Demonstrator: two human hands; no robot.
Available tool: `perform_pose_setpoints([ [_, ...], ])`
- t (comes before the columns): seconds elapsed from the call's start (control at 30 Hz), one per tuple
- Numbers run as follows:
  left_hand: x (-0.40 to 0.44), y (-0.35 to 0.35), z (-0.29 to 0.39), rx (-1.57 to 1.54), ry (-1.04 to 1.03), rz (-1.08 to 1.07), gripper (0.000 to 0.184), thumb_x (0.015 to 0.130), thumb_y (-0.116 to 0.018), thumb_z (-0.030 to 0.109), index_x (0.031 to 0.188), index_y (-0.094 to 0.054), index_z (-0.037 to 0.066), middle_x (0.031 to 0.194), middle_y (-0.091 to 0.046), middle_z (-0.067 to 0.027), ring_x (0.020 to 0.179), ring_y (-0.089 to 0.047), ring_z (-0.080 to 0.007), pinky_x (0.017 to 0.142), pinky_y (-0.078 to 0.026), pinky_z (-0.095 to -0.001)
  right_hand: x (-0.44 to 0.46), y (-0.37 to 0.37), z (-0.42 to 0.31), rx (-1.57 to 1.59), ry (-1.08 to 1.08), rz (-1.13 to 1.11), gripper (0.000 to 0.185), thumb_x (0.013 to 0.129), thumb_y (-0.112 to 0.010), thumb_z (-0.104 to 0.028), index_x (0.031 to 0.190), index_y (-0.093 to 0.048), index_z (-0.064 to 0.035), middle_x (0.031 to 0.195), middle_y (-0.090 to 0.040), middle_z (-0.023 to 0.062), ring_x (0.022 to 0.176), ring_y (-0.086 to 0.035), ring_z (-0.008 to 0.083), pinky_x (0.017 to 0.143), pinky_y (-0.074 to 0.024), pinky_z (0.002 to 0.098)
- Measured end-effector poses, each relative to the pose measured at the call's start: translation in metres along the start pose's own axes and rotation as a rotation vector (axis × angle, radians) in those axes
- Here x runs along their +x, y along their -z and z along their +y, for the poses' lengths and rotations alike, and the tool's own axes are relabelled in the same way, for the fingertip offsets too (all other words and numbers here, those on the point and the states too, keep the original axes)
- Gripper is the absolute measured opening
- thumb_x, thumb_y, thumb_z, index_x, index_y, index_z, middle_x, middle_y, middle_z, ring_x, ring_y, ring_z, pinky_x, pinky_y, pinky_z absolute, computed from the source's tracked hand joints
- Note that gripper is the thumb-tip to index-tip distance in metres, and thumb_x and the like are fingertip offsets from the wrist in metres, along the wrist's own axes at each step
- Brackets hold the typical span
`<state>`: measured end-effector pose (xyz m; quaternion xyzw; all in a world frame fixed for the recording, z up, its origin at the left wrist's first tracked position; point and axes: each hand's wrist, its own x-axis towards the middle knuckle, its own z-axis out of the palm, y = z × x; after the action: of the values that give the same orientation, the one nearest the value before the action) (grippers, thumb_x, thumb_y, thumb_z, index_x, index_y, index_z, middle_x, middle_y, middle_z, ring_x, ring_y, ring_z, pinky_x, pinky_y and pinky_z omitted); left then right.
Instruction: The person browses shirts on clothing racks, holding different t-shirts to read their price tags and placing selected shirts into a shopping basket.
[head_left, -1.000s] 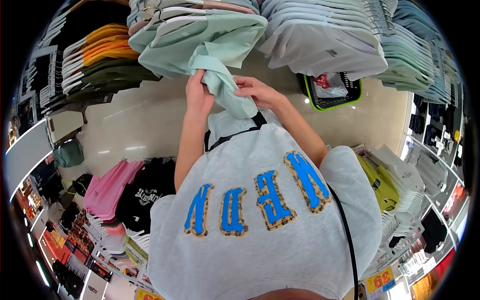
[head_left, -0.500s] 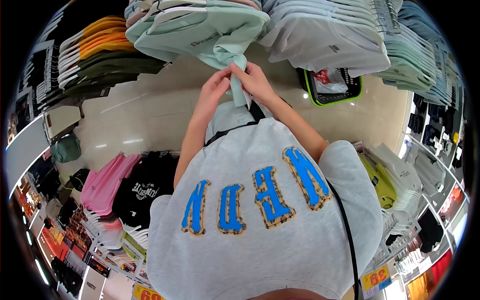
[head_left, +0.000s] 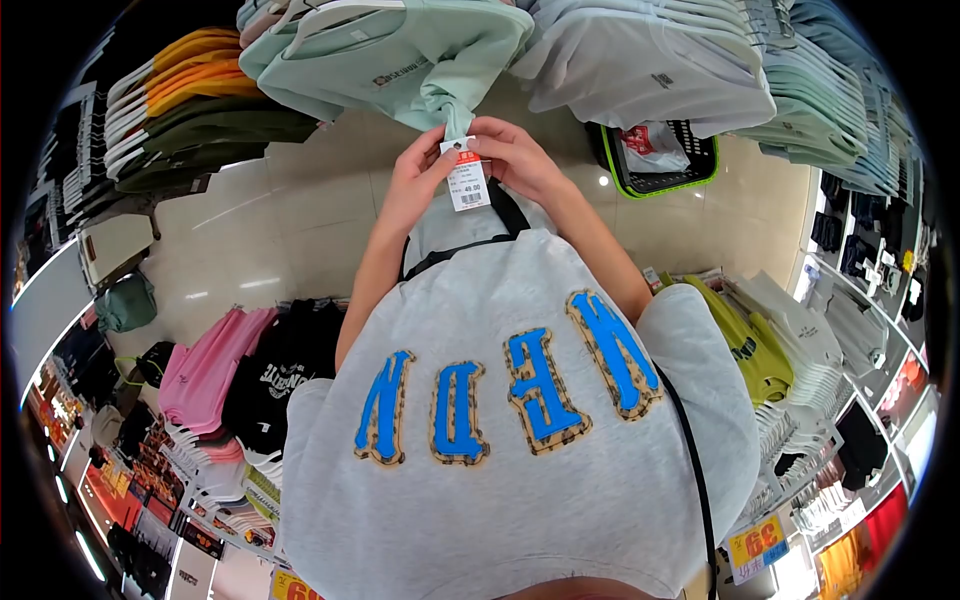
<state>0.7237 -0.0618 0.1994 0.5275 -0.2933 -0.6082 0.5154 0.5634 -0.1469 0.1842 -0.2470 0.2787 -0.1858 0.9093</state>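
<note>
A white price tag (head_left: 468,185) with a red top band and a barcode faces me between my two hands. It is attached at the sleeve of a mint-green shirt (head_left: 360,75), which hangs from a white hanger at the top. My left hand (head_left: 422,168) pinches the tag's upper left edge, with fingers bunched by the sleeve end. My right hand (head_left: 515,155) grips the tag's upper right corner, thumb on its front. The sleeve is gathered and twisted just above my fingers.
White-grey shirts (head_left: 640,80) hang at the upper right, above a black and green shopping basket (head_left: 660,187) holding a plastic bag. Orange and dark green shirts (head_left: 200,120) hang at the left. Pink (head_left: 212,370) and black shirts (head_left: 285,380) are at the lower left.
The price tag has come round to face me, held by both hands; before, it hung mostly hidden beside the sleeve end. My hands have spread slightly around it.
</note>
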Motion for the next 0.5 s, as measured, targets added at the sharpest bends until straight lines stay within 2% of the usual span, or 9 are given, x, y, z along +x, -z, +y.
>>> perform_pose_setpoints([
  [0.27,-0.009,0.002,-0.001,-0.014,0.015,0.021,0.043,0.092,-0.056,0.010,0.130,-0.045,-0.006,0.116,-0.058,-0.0096,0.106,-0.055,-0.0143,0.091,-0.044,-0.0273,0.002,0.000,0.010,-0.151,0.015,0.004,0.027,0.086,-0.063,-0.013,0.110,-0.054,-0.0041,0.091,-0.064,0.0041,0.084,-0.063,0.0120,0.073,-0.0501,0.0260],
  [0.5,-0.015,0.005,-0.003,-0.035,0.016,0.041,0.042,0.093,-0.054,0.012,0.130,-0.046,-0.007,0.118,-0.057,-0.0103,0.107,-0.055,-0.0142,0.092,-0.043,-0.0274,0.002,-0.008,0.010,-0.192,0.031,0.011,0.029,0.084,-0.065,-0.010,0.109,-0.054,-0.0009,0.090,-0.066,0.0076,0.080,-0.064,0.0128,0.071,-0.0507,0.0263],
])
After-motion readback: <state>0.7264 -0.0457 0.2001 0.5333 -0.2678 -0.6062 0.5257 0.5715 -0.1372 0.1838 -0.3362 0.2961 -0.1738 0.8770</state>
